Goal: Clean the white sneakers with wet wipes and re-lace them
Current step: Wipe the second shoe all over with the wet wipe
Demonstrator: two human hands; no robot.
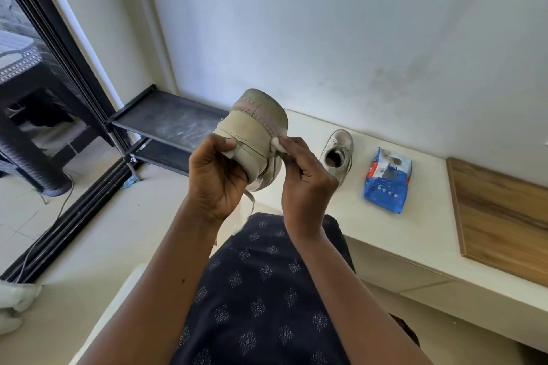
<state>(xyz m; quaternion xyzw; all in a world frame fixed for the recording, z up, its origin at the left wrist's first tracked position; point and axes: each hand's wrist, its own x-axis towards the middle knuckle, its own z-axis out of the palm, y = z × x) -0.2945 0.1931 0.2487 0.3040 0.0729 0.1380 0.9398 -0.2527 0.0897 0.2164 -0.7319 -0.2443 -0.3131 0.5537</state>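
- I read this as the wiping step. My left hand [216, 175] grips the held sneaker [255, 127] with fingers curled round its side. It is up in the air, left of the wipes pack [387, 181] and nearer me.
- My right hand [305, 178] pinches a small white wipe [277, 141] against the sneaker's edge by the sole seam.
- Next move, as I judge it: drag the wipe along the seam with firm pressure while the left hand turns the shoe to bring up unwiped rubber. Lacing comes later; a loose lace [250, 201] hangs below the shoe.
- Count: two sneakers, this one and the second sneaker [338, 154], which stands just left of the pack on the white ledge [415, 231].
- One pack, and one wipe that I can see.
- One wooden board [504, 216] lies right of the pack, and one black shoe rack [166, 118] stands well to its left.
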